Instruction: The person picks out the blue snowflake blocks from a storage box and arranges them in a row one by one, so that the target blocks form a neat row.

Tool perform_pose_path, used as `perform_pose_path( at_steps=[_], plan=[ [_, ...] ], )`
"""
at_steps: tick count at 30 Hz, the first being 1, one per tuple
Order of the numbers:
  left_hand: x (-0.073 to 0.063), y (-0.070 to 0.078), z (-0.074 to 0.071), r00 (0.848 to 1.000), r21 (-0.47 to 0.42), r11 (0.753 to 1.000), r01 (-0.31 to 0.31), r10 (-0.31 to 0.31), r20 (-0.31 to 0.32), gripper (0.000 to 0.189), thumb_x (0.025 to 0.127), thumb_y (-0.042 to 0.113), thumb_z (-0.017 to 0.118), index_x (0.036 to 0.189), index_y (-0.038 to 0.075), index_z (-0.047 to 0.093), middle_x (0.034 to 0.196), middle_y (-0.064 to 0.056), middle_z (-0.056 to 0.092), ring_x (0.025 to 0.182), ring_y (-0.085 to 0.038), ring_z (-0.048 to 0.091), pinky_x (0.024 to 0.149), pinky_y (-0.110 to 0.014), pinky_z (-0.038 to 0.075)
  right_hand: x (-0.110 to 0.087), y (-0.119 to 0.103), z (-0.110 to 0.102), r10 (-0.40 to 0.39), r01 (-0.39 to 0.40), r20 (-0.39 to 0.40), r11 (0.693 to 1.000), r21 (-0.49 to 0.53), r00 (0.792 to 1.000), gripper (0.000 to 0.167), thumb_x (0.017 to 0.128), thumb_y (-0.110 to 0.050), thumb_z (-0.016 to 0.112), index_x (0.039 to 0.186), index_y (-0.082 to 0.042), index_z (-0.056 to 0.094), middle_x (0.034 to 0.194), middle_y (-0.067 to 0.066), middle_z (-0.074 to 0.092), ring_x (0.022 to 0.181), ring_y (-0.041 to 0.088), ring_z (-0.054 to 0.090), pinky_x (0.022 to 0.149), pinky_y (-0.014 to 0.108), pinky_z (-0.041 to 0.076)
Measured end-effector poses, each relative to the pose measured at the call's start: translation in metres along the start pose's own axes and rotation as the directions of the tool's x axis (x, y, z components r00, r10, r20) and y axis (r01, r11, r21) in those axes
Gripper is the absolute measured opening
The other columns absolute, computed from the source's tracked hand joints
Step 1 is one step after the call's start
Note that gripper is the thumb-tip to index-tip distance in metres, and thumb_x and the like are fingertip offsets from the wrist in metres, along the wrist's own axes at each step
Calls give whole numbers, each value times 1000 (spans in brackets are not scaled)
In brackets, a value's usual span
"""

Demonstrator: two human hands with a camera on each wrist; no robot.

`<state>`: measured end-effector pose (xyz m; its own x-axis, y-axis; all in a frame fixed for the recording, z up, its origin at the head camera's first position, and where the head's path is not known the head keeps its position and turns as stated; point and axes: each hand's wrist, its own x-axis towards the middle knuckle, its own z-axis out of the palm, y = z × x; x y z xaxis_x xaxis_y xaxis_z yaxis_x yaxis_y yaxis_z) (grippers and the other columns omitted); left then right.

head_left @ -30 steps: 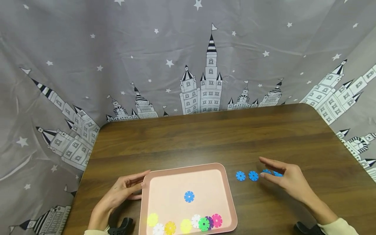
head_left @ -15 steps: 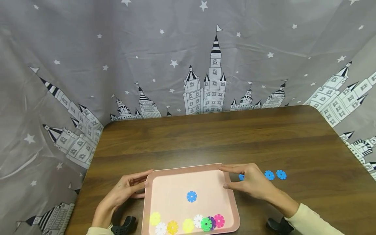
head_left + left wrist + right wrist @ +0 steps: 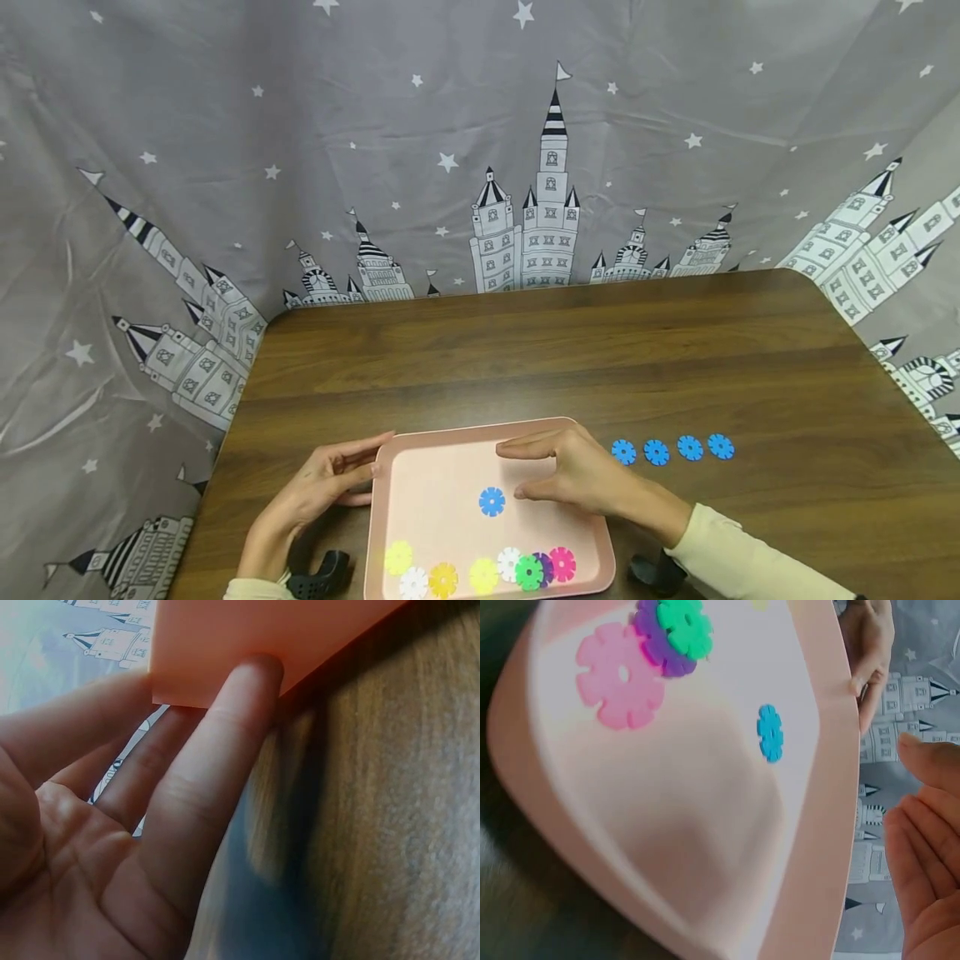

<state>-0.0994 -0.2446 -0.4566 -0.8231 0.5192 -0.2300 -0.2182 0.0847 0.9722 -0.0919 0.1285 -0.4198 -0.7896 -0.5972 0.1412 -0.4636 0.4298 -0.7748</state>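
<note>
A pink tray (image 3: 465,434) lies on the table, with a single blue notched flower-shaped disc (image 3: 492,502) near its middle. My left hand (image 3: 318,485) rests at the tray's left side near the far corner. In the left wrist view, one fingertip (image 3: 259,675) presses against the outer wall. Over the tray's right part hovers my right hand (image 3: 577,468), thumb and fingers spread apart with nothing between them. Its fingertips are just right of the blue disc. The right wrist view shows this disc lying flat, away from the right hand's fingers.
A row of several blue discs (image 3: 656,452) lies on the wooden table (image 3: 525,358) right of the tray. Along the tray's near side are yellow, white, orange, green (image 3: 528,572), purple and pink (image 3: 562,564) discs. A grey castle-print curtain (image 3: 375,150) hangs behind.
My right hand has moved left from the row of blue discs, across the tray's right rim, to above the tray near the blue disc. The left hand stays at the tray.
</note>
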Motion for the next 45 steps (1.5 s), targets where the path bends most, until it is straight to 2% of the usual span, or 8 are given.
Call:
perform_pose_path(
  at_steps=[3, 7, 9, 13, 17, 23, 41, 45],
  plan=[
    [-1, -1, 0, 1000, 2, 1000, -3, 3, -2, 51, 100, 5, 54, 146, -10, 35, 138, -29, 50, 109, -18, 63, 82, -42, 59, 3, -1, 6, -8, 7, 5, 1000, 21, 1000, 45, 77, -15, 85, 120, -12, 72, 117, -5, 70, 113, 11, 62, 92, 29, 55],
    [0, -1, 0, 1000, -11, 1000, -11, 11, -2, 51, 100, 4, 54, 145, -11, 35, 140, -31, 47, 111, -18, 63, 83, -43, 58, 6, -1, 12, -8, 7, 16, 998, 58, 1000, 44, 78, -13, 84, 120, -11, 72, 117, -2, 70, 114, 12, 62, 78, 26, 57],
    [1, -2, 0, 1000, -17, 1000, -16, 16, -2, 51, 100, 3, 54, 145, -12, 35, 141, -32, 45, 111, -19, 62, 84, -44, 58, 7, -1, 14, 9, -12, 29, 996, 83, 1000, 43, 79, -12, 83, 121, -10, 72, 117, -2, 70, 114, 12, 61, 76, 24, 55],
    [1, -3, 0, 1000, -24, 999, -21, 21, -2, 51, 100, 2, 54, 145, -12, 35, 141, -35, 42, 111, -19, 63, 84, -44, 57, 8, -1, 19, 40, -46, 56, 994, 100, 998, 43, 79, -12, 82, 121, -11, 72, 118, -4, 70, 115, 10, 61, 84, 24, 55],
    [2, -3, 0, 1000, -29, 999, -22, 22, -2, 51, 100, 3, 54, 144, -13, 35, 140, -36, 41, 110, -19, 63, 84, -45, 57, 9, 0, 25, 74, -83, 86, 991, 108, 994, 42, 78, -13, 83, 119, -14, 73, 117, -8, 69, 114, 6, 60, 84, 22, 54],
    [2, -4, 0, 1000, -25, 999, -20, 20, -11, 51, 100, 3, 55, 144, -13, 35, 140, -37, 41, 110, -19, 63, 84, -45, 57, 11, 5, 34, 37, -48, 115, 994, 95, 993, 39, 78, -12, 83, 116, -12, 75, 115, -10, 69, 113, 5, 60, 96, 23, 51],
    [1, -3, 0, 1000, -41, 999, -12, 11, -9, 52, 99, 3, 55, 145, -11, 35, 140, -35, 43, 112, -19, 62, 85, -44, 57, 7, 16, 48, 42, -48, 151, 998, 38, 988, 40, 78, -8, 82, 117, -10, 74, 116, -7, 70, 111, 6, 61, 97, 24, 50],
    [1, -3, 0, 1000, -46, 999, -9, 9, -8, 52, 99, 3, 55, 145, -11, 35, 141, -35, 42, 112, -20, 62, 86, -44, 56, 6, 18, 50, -1, -2, 150, 1000, 22, 989, 38, 80, -6, 80, 117, -7, 74, 116, -5, 70, 110, 7, 62, 96, 23, 51]
  ],
)
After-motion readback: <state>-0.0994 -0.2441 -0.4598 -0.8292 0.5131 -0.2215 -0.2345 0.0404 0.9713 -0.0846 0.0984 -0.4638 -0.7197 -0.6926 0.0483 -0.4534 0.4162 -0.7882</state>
